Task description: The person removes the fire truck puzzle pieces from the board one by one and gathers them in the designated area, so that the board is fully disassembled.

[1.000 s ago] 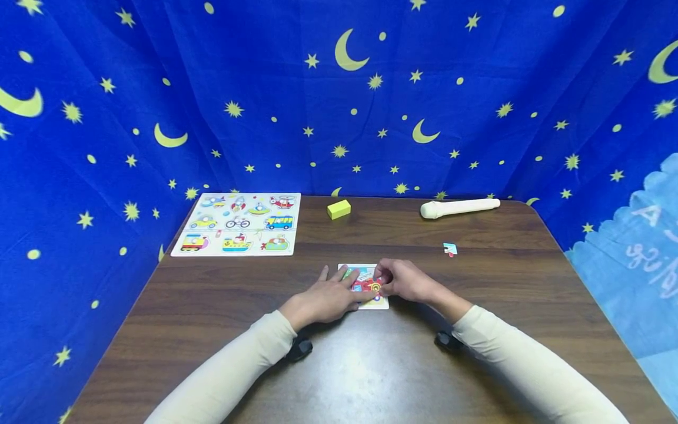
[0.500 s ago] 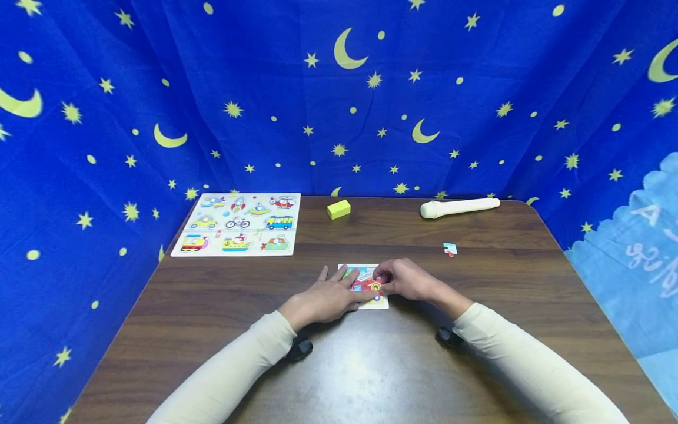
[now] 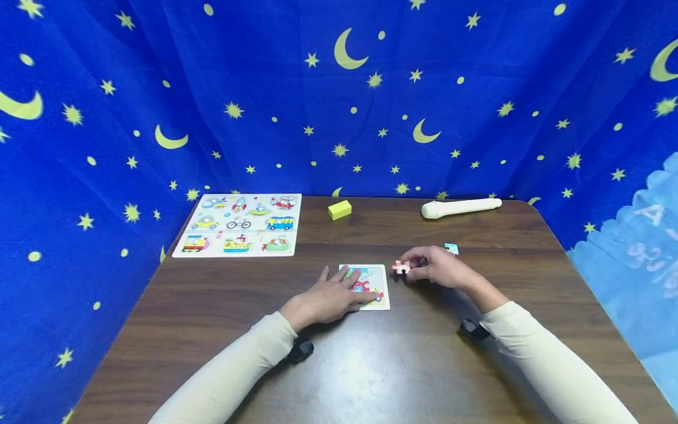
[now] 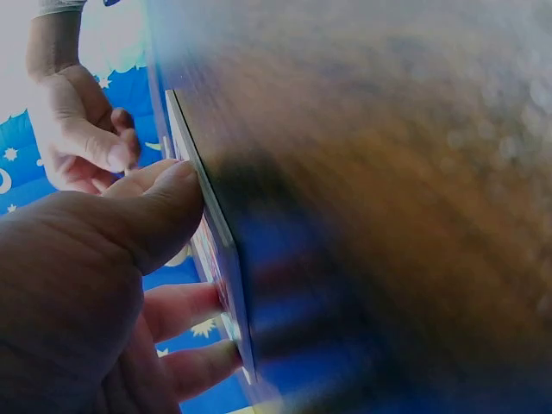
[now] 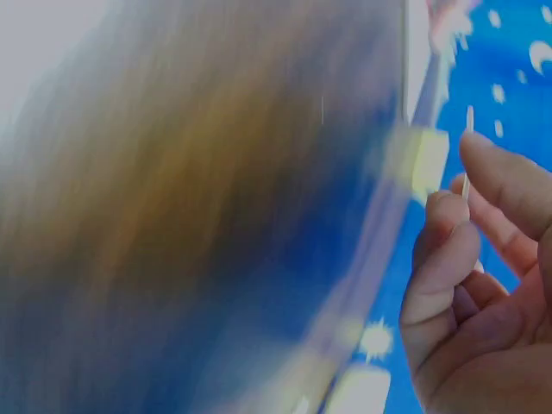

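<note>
My left hand (image 3: pixel 323 300) lies with spread, straight fingers on a small white-framed jigsaw board (image 3: pixel 378 275), which bears a red, green and blue picture. In the left wrist view, the fingertips press on the face of the board (image 4: pixel 207 185) near its edge. Just right of the board, my right hand (image 3: pixel 442 268) pinches a pinkish jigsaw piece (image 3: pixel 401 268) between thumb and fingers. The right wrist view shows the jigsaw piece (image 5: pixel 469 121) edge-on as a thin strip. Behind the right hand lies another jigsaw piece, light blue (image 3: pixel 452 248), partly hidden by it.
A larger white vehicle puzzle board (image 3: pixel 251 235) lies at the back left of the brown table (image 3: pixel 212 312). A yellow block (image 3: pixel 339 210) stands at the back middle. Right of it is a long cream stick (image 3: pixel 462 208) with a thicker end. Blue star-patterned cloth hangs behind.
My right hand has moved right, off the small board, carrying the jigsaw piece, and a pale patch of the board shows where it was. The left hand has stayed in place.
</note>
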### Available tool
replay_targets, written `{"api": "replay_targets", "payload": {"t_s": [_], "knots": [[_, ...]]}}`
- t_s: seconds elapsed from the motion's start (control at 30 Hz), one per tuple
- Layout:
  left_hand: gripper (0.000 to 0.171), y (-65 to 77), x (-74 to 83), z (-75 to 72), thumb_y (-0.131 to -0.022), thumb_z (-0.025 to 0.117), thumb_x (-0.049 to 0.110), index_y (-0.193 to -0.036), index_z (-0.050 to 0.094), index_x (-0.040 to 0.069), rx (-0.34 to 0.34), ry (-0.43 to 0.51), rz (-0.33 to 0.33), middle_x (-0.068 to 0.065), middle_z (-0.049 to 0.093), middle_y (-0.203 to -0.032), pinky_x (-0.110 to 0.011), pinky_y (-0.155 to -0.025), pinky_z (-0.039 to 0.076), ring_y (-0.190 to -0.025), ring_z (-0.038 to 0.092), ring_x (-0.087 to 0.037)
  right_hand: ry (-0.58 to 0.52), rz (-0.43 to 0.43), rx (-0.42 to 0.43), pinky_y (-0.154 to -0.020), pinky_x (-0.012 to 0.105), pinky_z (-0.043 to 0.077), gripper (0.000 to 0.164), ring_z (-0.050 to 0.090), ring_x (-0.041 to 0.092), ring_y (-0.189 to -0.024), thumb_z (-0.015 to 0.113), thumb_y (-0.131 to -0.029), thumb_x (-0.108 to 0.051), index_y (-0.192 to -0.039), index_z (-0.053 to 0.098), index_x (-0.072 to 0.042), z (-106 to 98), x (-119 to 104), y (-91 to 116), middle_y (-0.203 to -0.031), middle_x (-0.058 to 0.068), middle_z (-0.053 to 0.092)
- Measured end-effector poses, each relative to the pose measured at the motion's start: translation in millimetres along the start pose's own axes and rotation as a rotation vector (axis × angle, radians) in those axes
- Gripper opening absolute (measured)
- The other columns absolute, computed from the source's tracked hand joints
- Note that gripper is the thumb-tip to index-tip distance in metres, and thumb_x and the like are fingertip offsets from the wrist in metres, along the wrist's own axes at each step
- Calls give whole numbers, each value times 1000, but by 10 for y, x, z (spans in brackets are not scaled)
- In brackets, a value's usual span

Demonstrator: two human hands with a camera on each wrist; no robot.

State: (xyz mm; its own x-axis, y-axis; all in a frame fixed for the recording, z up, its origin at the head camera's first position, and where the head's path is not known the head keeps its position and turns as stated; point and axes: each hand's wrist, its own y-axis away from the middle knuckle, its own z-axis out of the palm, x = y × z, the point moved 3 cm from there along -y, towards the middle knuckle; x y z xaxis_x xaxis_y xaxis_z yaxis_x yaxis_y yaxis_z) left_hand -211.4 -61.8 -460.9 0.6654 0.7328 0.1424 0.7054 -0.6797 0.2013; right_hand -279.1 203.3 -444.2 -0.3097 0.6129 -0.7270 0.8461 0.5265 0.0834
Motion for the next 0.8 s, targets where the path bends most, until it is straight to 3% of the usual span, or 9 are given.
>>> {"api": "replay_targets", "payload": {"t_s": [0.2,0.37,0.57,0.8], "knots": [[50,-13,34,-9,-108,48,40,-156,36,47,-8,0,-8,-13,27,-167,-73,-115,24,-153,23,-43,-101,77,-7,-51,26,46,31,54,14,-66,71,-95,-13,-124,66,-3,-422,451,226,-85,6,64],[52,-3,12,-14,-107,49,40,-158,36,40,-4,36,-28,-11,27,-167,-73,-116,21,-153,22,-40,-127,110,4,-48,25,42,35,50,10,-60,72,-94,-12,-126,65,1,-626,796,384,-78,2,60],[53,5,-5,-23,-105,53,41,-157,40,37,19,48,-31,-12,31,-166,-73,-116,22,-152,26,-40,-108,155,12,-48,26,43,42,49,10,-61,76,-91,-15,-129,65,1,-679,990,487,-75,-3,53],[54,6,-1,-37,-104,56,41,-156,43,33,22,61,-43,-12,30,-166,-73,-116,20,-152,25,-40,-139,156,17,-48,23,40,44,47,9,-60,76,-90,-11,-129,64,5,-663,1010,475,-76,-3,53]]}}
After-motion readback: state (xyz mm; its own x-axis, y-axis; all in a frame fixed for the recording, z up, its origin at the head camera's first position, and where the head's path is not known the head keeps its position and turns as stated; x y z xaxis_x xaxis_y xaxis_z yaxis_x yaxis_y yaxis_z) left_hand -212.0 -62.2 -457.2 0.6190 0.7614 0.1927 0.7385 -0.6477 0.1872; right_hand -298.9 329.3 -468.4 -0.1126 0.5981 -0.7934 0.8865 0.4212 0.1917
